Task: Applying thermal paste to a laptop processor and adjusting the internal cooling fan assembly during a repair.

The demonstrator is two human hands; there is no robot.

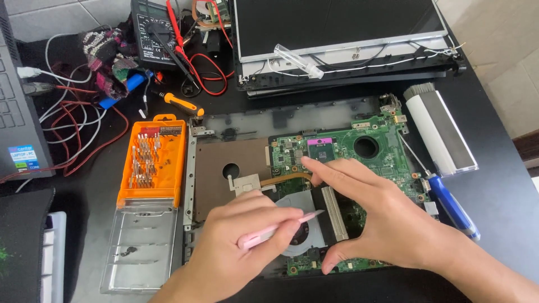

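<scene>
Two hands are seen at the bench's near edge: left hand point(247, 235) clamped on a pink tool point(275, 229), right hand point(370, 219) spread on the exposed motherboard point(370, 147); fan point(300, 224) still fitted.

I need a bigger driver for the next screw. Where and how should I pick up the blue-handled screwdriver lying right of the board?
Probably take the blue-handled screwdriver by its thick handle, coming from above and from the right. The handle lies flat on the black table, clear of clutter, while its thin shaft points up-left along the green board. The right hand is nearest.
</scene>
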